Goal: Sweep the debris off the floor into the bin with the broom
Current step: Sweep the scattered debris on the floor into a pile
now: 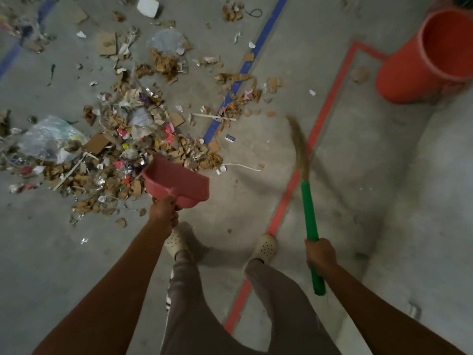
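My left hand [163, 210] is curled tight round the handle of a pink dustpan [176, 183], which is tilted with its mouth towards the debris [122, 139] at the near edge of the heap; I cannot tell whether its lip touches the floor. My right hand [321, 253] is clamped round the green handle of the broom [308, 213], whose blurred bristles hang over the red tape line [322, 116], apart from the rubbish. The debris lies as a thick heap of cardboard scraps, wrappers and plastic bags to my left, with looser bits strewn across the blue tape line [245, 62]. The orange bin [399, 78] stands open, well apart to my right. I judge this to be the gathering step, with nothing yet in the pan. Next I need the pan lip flat on the floor and the bristles brought round behind the heap to draw it in.
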A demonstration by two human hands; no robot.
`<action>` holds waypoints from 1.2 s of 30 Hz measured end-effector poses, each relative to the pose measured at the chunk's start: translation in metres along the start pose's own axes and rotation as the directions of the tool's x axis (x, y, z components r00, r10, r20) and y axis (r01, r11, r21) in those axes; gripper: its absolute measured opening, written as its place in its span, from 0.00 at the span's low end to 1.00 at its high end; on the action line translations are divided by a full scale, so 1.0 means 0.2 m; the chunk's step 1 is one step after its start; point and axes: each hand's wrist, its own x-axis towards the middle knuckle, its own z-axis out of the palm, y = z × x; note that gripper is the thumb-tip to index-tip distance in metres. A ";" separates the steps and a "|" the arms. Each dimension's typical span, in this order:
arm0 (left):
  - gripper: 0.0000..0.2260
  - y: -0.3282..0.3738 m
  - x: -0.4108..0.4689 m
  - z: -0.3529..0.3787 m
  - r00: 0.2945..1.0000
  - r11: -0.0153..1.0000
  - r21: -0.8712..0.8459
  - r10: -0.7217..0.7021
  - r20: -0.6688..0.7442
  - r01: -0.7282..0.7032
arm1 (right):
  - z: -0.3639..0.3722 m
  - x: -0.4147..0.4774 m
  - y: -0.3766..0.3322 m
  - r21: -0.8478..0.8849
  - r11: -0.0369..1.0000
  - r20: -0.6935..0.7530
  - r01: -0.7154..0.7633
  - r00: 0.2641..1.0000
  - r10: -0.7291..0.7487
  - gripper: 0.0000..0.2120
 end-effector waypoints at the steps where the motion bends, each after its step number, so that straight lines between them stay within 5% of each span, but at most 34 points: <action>1: 0.15 0.00 0.03 -0.03 1.000 1.000 0.009 -0.013 0.011 0.013 | 0.04 -0.02 -0.02 0.015 0.999 -0.005 -0.038 0.999 0.038 0.17; 6: 0.15 0.08 0.20 -0.26 0.998 0.998 0.053 -0.027 0.060 0.024 | 0.46 -0.26 -0.26 -0.021 0.996 0.086 -0.085 0.993 0.087 0.14; 13: 0.16 0.31 0.47 -0.80 0.999 0.995 0.093 0.036 0.019 -0.038 | 1.13 -0.76 -0.89 -0.179 0.960 0.295 0.216 0.942 -0.157 0.16; 19: 0.14 0.48 0.57 -1.30 0.990 0.993 0.075 0.101 -0.096 -0.094 | 1.34 -1.07 -1.31 -0.214 0.856 0.370 0.471 0.850 -0.375 0.16; 28: 0.16 0.57 0.40 -1.65 0.986 0.996 0.013 0.089 -0.138 -0.088 | 1.26 -1.40 -1.20 -0.330 0.745 0.185 0.580 0.814 -0.551 0.14; 36: 0.14 0.48 0.13 -1.73 0.987 0.992 -0.012 0.128 -0.096 -0.130 | 1.17 -1.49 -0.89 -0.342 0.795 0.157 0.500 0.865 -0.477 0.17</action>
